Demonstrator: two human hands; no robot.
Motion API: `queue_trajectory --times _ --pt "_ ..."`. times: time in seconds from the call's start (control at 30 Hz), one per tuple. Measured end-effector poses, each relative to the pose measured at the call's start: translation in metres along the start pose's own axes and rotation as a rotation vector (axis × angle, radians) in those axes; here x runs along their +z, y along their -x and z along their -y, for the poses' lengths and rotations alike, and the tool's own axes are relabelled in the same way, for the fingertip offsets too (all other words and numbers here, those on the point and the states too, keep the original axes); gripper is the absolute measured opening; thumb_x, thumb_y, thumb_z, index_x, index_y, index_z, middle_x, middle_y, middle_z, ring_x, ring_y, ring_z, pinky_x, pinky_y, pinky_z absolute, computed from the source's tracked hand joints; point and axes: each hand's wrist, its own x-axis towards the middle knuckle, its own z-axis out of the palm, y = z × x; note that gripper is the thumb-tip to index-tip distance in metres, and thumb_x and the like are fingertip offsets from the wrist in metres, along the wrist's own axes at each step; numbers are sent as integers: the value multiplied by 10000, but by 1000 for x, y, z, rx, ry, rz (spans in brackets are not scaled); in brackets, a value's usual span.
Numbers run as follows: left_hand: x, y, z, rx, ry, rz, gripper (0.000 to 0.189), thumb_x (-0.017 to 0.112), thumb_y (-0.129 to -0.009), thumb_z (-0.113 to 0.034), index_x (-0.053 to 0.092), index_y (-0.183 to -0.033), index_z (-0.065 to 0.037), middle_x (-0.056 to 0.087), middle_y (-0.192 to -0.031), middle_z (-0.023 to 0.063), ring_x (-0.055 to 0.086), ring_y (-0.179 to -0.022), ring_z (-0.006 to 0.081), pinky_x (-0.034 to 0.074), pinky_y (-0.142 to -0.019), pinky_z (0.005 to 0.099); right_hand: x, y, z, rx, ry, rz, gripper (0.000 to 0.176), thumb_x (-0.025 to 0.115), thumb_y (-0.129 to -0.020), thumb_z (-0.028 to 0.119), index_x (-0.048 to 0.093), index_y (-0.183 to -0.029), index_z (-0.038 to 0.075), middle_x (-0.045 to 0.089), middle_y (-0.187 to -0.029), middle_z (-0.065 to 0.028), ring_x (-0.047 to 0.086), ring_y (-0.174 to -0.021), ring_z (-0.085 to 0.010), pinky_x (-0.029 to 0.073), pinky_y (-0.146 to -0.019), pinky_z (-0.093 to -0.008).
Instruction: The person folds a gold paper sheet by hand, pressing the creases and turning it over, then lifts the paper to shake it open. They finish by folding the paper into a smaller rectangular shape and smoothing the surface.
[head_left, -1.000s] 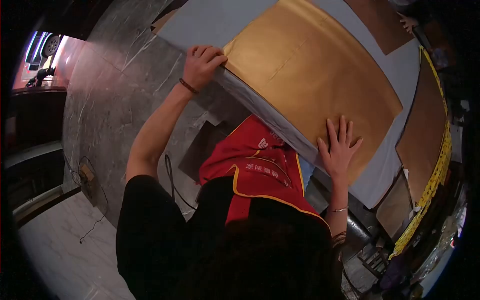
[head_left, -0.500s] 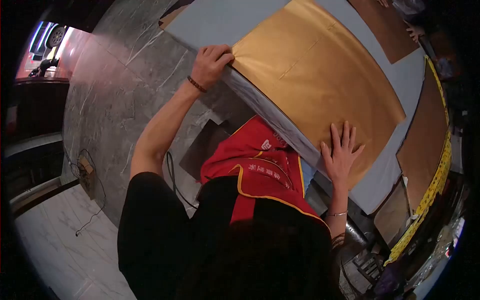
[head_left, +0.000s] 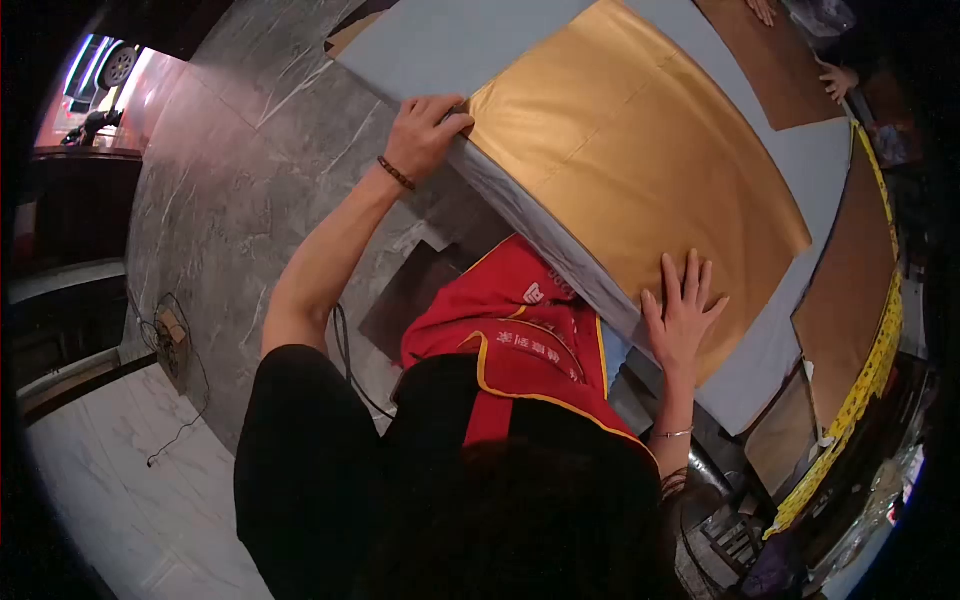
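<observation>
A gold sheet (head_left: 610, 140) lies over a grey cloth (head_left: 420, 50) on the table. At the sheet's left corner, by the table edge, my left hand (head_left: 428, 135) grips the gold sheet between thumb and bent fingers. My right hand (head_left: 683, 312) rests flat on the sheet's lower part with its fingers spread. Faint crease lines run across the gold surface.
Brown sheets (head_left: 845, 290) lie on the right, beside a yellow patterned strip (head_left: 872, 370). Another person's hands (head_left: 838, 80) show at the upper right. A red apron (head_left: 500, 320) hangs below the table edge. A cable (head_left: 345, 350) lies on the floor.
The view has shifted slightly. Both hands keep nearly the same places on the gold sheet. The other person's hands show a little more at the upper right.
</observation>
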Motion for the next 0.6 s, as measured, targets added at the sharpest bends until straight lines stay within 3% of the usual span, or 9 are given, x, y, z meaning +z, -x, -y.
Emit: queue_trajectory --times 0.13,0.43,0.5,0.6 --pt "2 8 1 -13 -32 -21 221 569 -734 -72 632 -926 -162 591 -1042 15 579 -936 210 421 -798 349 3 0 -2 -6 9 -22 546 500 -874 470 438 -1376 264 246 -1515 -50 153 -1412 -283 39 -1035 -679" --pt "-6 9 -2 -271 -4 -87 239 575 -760 -38 647 -968 -131 592 -1077 69 564 -989 243 390 -822 376 2 0 0 -14 8 -31 537 496 -878 471 447 -1372 266 246 -1514 -56 158 -1410 -292 35 -1035 -680" --pt "-5 -14 -15 -462 161 -165 241 578 -767 -53 636 -997 -101 582 -1113 101 554 -1016 271 394 -851 394 1 0 0 -7 14 -35 536 498 -877 470 448 -1371 267 246 -1514 -58 159 -1409 -297 34 -1035 -680" --pt "10 -62 -60 -437 373 -96 268 575 -779 -79 615 -1045 -75 574 -1124 123 545 -1042 289 391 -902 405 -6 -2 2 8 -13 29 544 511 -869 463 444 -1372 267 240 -1514 -72 160 -1406 -312 10 -1034 -682"
